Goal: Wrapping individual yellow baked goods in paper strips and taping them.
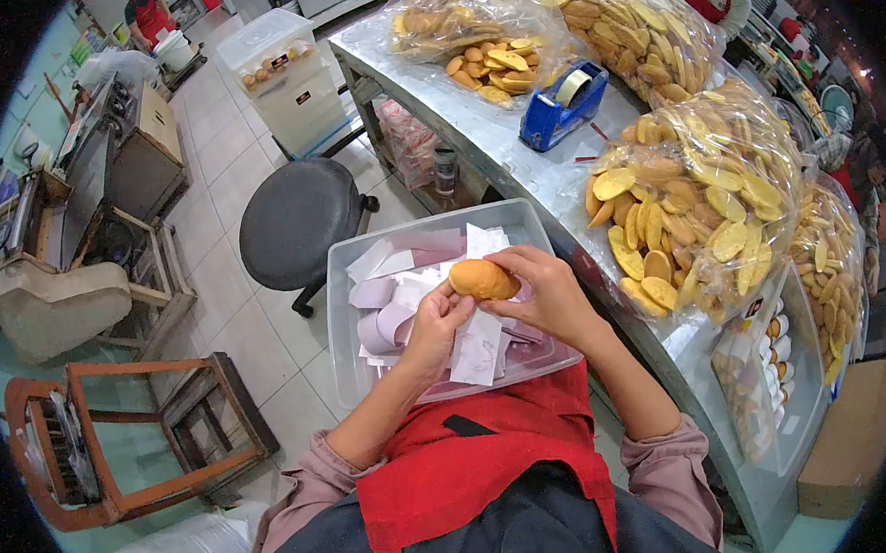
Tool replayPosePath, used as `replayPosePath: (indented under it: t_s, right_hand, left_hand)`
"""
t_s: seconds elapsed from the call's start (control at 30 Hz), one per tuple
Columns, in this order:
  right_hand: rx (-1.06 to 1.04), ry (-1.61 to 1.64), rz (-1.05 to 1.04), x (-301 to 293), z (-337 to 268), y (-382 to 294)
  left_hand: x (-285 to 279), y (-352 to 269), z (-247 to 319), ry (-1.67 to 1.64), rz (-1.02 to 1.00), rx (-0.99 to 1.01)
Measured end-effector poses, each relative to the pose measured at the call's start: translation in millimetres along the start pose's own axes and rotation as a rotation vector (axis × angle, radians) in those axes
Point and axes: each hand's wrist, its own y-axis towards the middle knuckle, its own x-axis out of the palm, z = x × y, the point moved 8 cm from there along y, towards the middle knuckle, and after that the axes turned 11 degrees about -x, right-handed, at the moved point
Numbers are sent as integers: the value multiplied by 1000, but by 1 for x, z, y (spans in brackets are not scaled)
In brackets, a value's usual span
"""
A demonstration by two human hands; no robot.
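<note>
A golden-brown oval piece of baked goods [484,280] is held between my two hands, above a clear plastic bin. My left hand [440,323] grips its near left end with thumb and fingers. My right hand [540,289] holds the right end, thumb below and fingers over the top. Beneath them, the clear plastic bin [339,331] rests at my lap and contains many loose paper strips [388,326], some white and some pale pink. Several strips are curled, and the hands hide part of the pile.
A metal table [488,140] on the right bears open plastic bags of yellow oval baked pieces [671,221] and a blue tape dispenser [564,106]. A bin of wrapped rolls [780,362] stands at its near end. Left are a black stool [299,224] and a wooden chair frame [164,435].
</note>
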Motion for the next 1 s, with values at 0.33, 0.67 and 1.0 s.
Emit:
replayPosePath:
  t_s: [0.33,0.67,1.0]
  right_hand:
    - [-50,34,-14,2,0,2]
    - [-48,-24,28,5,-8,-1]
    - [838,1105,198,61,62,-43]
  left_hand:
    - [-4,-1,-3,-14,26,-18]
    - [-1,-11,9,41,198,-12]
    - [7,-9,-1,51,31,-63]
